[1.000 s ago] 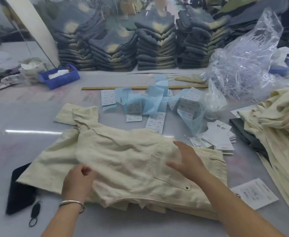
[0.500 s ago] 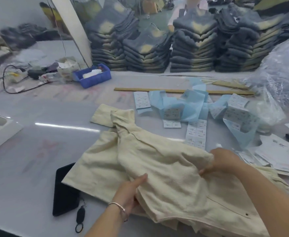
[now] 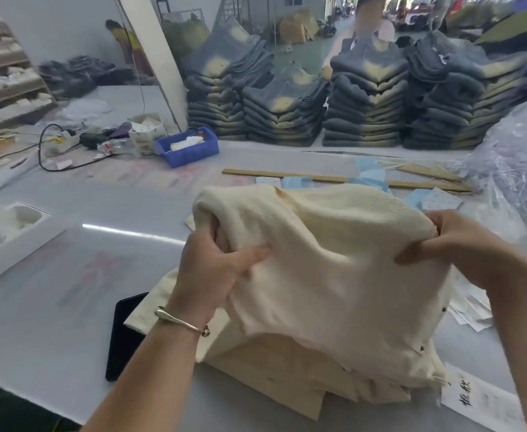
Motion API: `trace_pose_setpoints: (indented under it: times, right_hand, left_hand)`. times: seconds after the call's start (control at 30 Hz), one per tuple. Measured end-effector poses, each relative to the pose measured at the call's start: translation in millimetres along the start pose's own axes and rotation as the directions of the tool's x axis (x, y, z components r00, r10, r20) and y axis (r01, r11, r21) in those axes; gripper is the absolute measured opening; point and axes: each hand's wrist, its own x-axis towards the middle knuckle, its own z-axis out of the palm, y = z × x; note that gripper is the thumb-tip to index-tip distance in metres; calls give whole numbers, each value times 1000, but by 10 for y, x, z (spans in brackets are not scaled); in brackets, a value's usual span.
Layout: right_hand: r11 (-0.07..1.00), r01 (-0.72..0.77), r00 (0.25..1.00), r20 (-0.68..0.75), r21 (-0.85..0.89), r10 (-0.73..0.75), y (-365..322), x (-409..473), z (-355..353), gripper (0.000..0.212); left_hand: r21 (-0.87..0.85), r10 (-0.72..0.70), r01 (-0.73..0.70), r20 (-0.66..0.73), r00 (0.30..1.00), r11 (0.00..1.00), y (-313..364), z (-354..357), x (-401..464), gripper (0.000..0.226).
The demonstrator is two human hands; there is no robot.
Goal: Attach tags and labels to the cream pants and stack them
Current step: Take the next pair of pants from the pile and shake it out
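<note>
Phone [image 3: 125, 335] lower left, part hidden under cream stack [image 3: 287, 369]. Left hand [image 3: 212, 269] and right hand [image 3: 461, 247] each grip bunched cream pants [image 3: 334, 260] at frame center, lifted over stack. Labels [image 3: 439, 199] behind, mostly hidden; print possibly unreadable.

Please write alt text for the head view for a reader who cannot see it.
Both hands, left and right, grip cream pants lifted above a stack of the same on a grey table; a phone lies left.
</note>
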Motion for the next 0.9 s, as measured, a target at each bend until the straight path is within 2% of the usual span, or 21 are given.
trace_pose_setpoints:
  times: [0.03,0.07,0.1,0.17,0.23,0.27,0.3,0.37,0.4,0.43,0.5,0.53,0.6,0.63,0.7,0.8,0.87,0.9]
  right_hand:
    - [998,36,999,-26,48,-35,24,-39,-26,64]
    - [992,75,996,-50,99,-70,55,-80,-51,65]
    - [984,111,992,-72,141,-101,87,-121,-77,64]
    - [972,169,983,-98,163,-155,133,-215,-125,60]
    - [960,221,972,-115,170,-203,176,-305,-160,60]
    - [948,254,964,-127,190,-233,190,-355,-167,59]
    - [932,294,953,-144,211,-268,204,-394,-180,57]
    - [876,380,923,-182,298,-339,230,-459,-243,57]
    - [828,425,905,-203,365,-375,224,-484,-299,58]
    - [778,465,885,-232,423,-404,217,-508,-376,55]
    - [729,527,847,-338,438,-409,203,-530,-597,54]
    - [752,545,822,-409,370,-395,136,-528,-693,51]
    - [752,594,753,-526,286,-395,-44,-481,-814,28]
    - [713,627,735,-541,314,-409,-156,-454,-793,23]
    - [693,652,730,-499,306,-467,-390,-371,-613,32]
    - [776,628,709,-454,60,-539,-719,-103,-102,22]
    - [821,563,743,-377,-95,-553,-824,195,358,18]
    - [839,520,784,-299,-161,-543,-821,361,596,20]
  left_hand:
    - [177,55,-27,-157,986,984,26,39,-11,51]
    - [278,115,-36,-272,956,960,32,83,-23,42]
    - [299,149,-47,-327,933,953,41,133,-42,34]
    - [363,210,-71,-359,909,929,5,230,-80,30]
    - [478,239,-69,-305,922,876,-36,297,-122,44]
    - [454,211,-71,-265,941,888,-12,319,-141,48]
    - [355,165,-80,-219,962,932,53,337,-167,46]
    - [28,101,-99,-86,991,995,276,428,-247,36]
    - [-67,118,-121,-45,992,990,404,485,-285,31]
    - [-78,164,-166,-33,986,983,536,543,-314,28]
    - [-68,279,-282,-60,959,957,823,647,-369,25]
    - [-83,324,-333,-111,940,939,965,670,-394,22]
    - [-145,356,-395,-234,905,907,1139,629,-413,14]
    - [-166,340,-394,-280,898,904,1162,572,-416,10]
    - [-230,214,-295,-320,923,927,1037,430,-387,11]
    - [-414,-131,-12,-315,940,910,526,125,-207,23]
    - [-502,-329,125,-342,880,856,78,-122,-49,28]
    - [-495,-405,188,-379,832,848,-163,-255,18,30]
